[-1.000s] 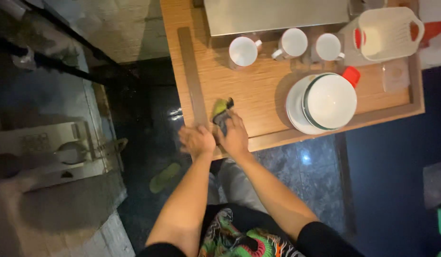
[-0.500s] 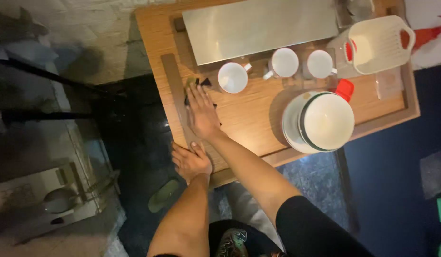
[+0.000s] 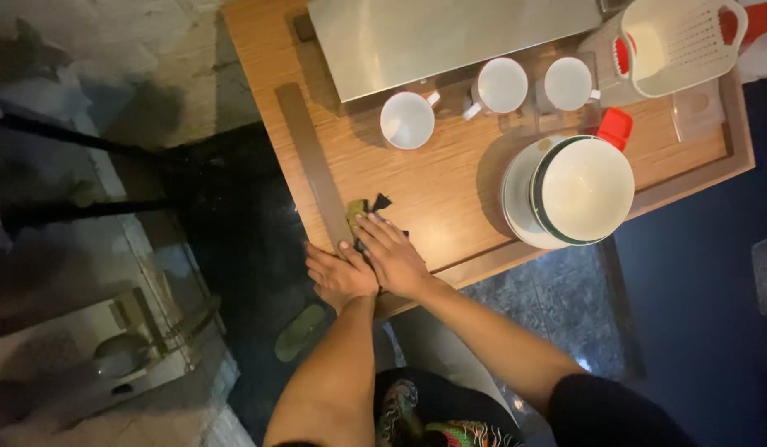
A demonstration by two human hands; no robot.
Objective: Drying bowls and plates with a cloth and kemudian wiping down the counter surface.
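Observation:
My right hand (image 3: 393, 257) lies flat on a small green and dark cloth (image 3: 363, 209) at the near left corner of a wooden table (image 3: 433, 182). Only the cloth's far end shows past my fingertips. My left hand (image 3: 338, 277) rests at the table's near corner, beside the right hand and touching it, fingers on the raised wooden rim (image 3: 310, 165). It holds nothing that I can see.
On the table stand three white cups (image 3: 406, 120) in a row, a stack of white plates and a bowl (image 3: 575, 190), a red lid (image 3: 615, 128), a white plastic basket (image 3: 677, 41) and a grey metal sheet (image 3: 449, 37). A green slipper (image 3: 299, 333) lies on the dark floor.
My right hand has drawn the cloth back along the table's left side toward the near corner, after reaching forward with it. The left hand stayed at the corner.

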